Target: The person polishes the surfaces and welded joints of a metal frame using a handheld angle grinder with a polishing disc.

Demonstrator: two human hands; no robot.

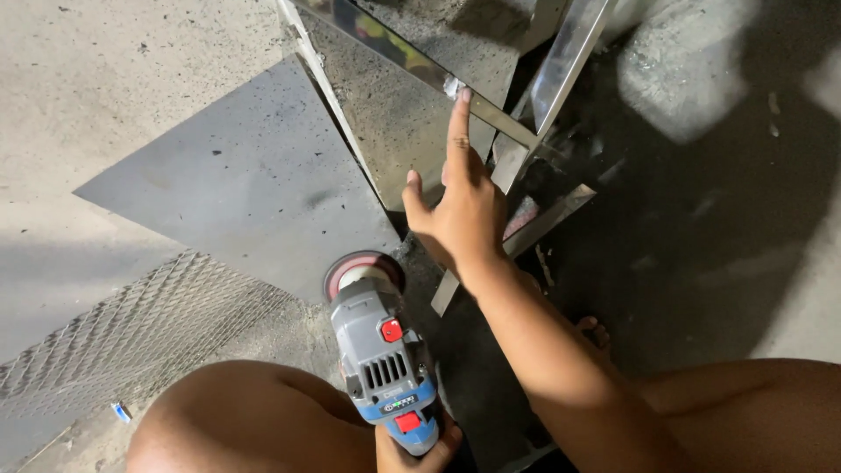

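The right hand reaches up with fingers spread, its index fingertip touching a rough weld spot on the shiny steel frame of flat bars and angled polished sheet. The left hand, low at the frame's near side, is wrapped around the rear of a grey and blue grinder with red buttons, ribbed vents and a round reddish disc. The disc points at a dull grey plate lying on speckled concrete, beside diamond-patterned mesh

Steel frame bars crowd ahead, open floor left
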